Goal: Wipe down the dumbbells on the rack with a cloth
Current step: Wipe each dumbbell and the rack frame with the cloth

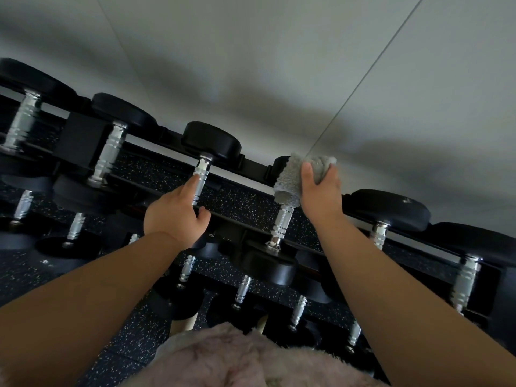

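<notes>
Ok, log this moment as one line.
right hand: holds grey cloth on dumbbell | left hand: touches neighbouring handle | stage: wiping

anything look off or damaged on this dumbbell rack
Nothing looks askew: the dumbbells sit in line on the rack. The one oddity is a small pale mark on top of the black dumbbell head just right of the right hand, which grips the cloth. It could be a scuff or dust; it is too small to tell.
</notes>
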`<control>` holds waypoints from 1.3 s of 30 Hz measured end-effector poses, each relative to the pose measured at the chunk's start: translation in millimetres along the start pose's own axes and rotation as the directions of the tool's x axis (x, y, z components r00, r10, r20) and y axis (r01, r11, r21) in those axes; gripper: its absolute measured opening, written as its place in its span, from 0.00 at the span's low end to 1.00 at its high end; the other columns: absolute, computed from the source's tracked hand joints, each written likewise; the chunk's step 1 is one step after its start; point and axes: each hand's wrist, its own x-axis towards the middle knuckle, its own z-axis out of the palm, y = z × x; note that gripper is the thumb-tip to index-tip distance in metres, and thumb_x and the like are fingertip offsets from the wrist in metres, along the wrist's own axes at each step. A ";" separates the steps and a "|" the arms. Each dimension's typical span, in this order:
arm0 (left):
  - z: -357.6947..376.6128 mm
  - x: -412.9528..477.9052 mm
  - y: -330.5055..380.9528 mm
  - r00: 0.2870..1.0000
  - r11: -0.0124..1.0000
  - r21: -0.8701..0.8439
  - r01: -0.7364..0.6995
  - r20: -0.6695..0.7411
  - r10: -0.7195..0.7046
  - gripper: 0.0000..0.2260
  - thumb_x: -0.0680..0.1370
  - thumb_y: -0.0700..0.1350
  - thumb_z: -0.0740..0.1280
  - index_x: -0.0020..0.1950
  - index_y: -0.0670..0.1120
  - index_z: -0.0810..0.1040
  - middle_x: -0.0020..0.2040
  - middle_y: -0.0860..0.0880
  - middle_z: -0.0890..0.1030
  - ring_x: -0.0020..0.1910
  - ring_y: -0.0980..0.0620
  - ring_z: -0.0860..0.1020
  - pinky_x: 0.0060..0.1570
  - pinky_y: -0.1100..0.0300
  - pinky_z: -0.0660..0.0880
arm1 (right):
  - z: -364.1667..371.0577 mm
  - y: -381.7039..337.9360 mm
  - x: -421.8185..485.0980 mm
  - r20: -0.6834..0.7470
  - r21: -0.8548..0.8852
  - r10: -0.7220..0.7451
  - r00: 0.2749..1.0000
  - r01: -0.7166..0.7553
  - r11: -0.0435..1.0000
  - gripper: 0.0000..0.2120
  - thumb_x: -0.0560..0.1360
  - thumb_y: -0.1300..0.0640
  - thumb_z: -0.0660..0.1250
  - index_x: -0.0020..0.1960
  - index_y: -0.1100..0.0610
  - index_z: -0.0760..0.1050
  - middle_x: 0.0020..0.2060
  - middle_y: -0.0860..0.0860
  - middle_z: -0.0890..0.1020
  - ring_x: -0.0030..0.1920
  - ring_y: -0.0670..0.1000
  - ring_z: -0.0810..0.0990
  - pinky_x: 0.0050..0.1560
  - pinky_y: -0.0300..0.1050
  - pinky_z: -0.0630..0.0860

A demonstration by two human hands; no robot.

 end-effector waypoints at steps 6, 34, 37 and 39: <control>1.2 -0.8 0.1 1.000 1.000 -0.004 0.007 -0.006 -0.007 0.33 0.79 0.52 0.67 0.83 0.54 0.62 0.43 0.54 0.72 0.42 0.50 0.73 0.40 0.53 0.70 | 2.0 5.4 -9.9 -0.027 -0.048 -0.068 0.997 0.066 0.997 0.20 0.82 0.41 0.61 0.66 0.54 0.66 0.59 0.55 0.76 0.54 0.56 0.81 0.53 0.57 0.83; 1.4 -1.1 -1.5 0.999 1.000 0.004 0.021 -0.027 -0.021 0.31 0.79 0.51 0.65 0.82 0.55 0.63 0.39 0.54 0.73 0.39 0.49 0.74 0.38 0.55 0.70 | -9.9 -48.1 18.3 0.434 -0.366 -0.541 0.721 0.689 0.625 0.14 0.86 0.44 0.54 0.60 0.35 0.78 0.50 0.39 0.82 0.26 0.39 0.77 0.26 0.34 0.74; 2.0 -0.8 -2.8 0.999 1.000 0.001 0.023 -0.029 -0.023 0.31 0.79 0.52 0.64 0.82 0.55 0.63 0.42 0.53 0.76 0.41 0.49 0.75 0.39 0.54 0.73 | -8.9 -49.6 28.2 0.441 -0.438 -0.517 0.733 0.679 0.590 0.13 0.84 0.40 0.55 0.62 0.37 0.76 0.48 0.40 0.82 0.33 0.40 0.78 0.34 0.41 0.77; 1.0 -0.5 -2.5 1.000 1.000 0.007 0.020 -0.023 -0.020 0.30 0.79 0.52 0.63 0.82 0.55 0.62 0.41 0.54 0.75 0.41 0.50 0.75 0.39 0.54 0.72 | 1.0 -59.1 44.3 0.488 -0.599 -0.367 0.792 0.609 0.519 0.19 0.80 0.34 0.53 0.59 0.43 0.75 0.44 0.43 0.81 0.40 0.48 0.81 0.41 0.45 0.80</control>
